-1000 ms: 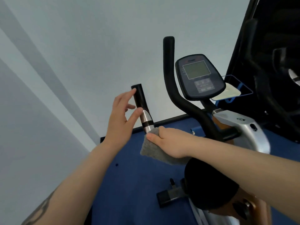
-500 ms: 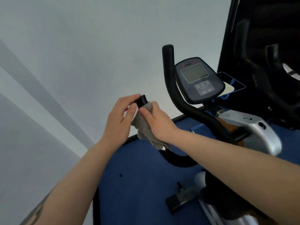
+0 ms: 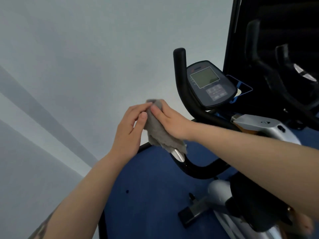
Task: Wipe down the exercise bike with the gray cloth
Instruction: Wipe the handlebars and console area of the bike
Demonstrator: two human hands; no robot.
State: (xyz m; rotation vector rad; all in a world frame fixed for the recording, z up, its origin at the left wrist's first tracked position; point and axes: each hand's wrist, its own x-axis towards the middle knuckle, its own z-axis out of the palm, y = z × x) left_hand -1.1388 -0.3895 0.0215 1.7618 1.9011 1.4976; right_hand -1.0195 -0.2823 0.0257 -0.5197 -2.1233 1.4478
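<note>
The exercise bike [image 3: 264, 128] stands at the right, with black handlebars, a console [image 3: 209, 83] and a silver frame. The gray cloth [image 3: 158, 131] is wrapped over the near left handlebar grip, hiding its tip. Only the grip's silver band [image 3: 177, 155] and the black bend below it show. My right hand [image 3: 170, 119] is closed around the cloth and the grip from the right. My left hand [image 3: 132, 125] touches the cloth from the left with its fingertips and thumb.
A pale wall fills the left and top. Blue floor mat [image 3: 151, 195] lies below the hands. Dark gym equipment [image 3: 276, 57] stands behind the bike at the right. The far handlebar [image 3: 179, 66] rises beside the console.
The cloth has slid up the grip from its silver band to over its tip, with my right hand around it. My left hand has shifted from the bare grip onto the cloth.
</note>
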